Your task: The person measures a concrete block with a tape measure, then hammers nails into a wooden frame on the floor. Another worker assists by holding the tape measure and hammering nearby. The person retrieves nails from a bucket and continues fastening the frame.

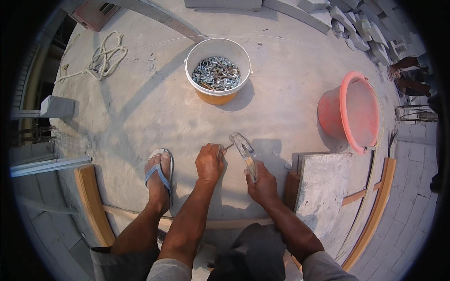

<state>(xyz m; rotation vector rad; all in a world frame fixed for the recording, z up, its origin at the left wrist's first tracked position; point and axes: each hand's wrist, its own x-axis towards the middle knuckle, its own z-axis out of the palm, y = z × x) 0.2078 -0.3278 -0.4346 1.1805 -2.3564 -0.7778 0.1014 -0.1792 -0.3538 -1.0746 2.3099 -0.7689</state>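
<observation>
My left hand (209, 161) is closed just above the concrete floor, pinching a thin dark nail (228, 146) that points up and to the right. The fingers hide most of its length. My right hand (262, 181) is wrapped round the wooden handle of a claw hammer (242, 144). Its worn grey head is raised beside the nail's end; whether they touch I cannot tell. Beyond both hands stands a white bucket (189, 70) holding a heap of loose metal nails or screws, with an orange-yellow tint at its lower side.
A pink-red bucket (331, 114) stands tilted at the right, near a pale slab (323, 187). At the far left lies a coiled rope (107, 58). Broken grey blocks (358, 37) are piled at the far right, near another person's legs (410, 75). My sandalled foot (159, 175) rests left of my hands.
</observation>
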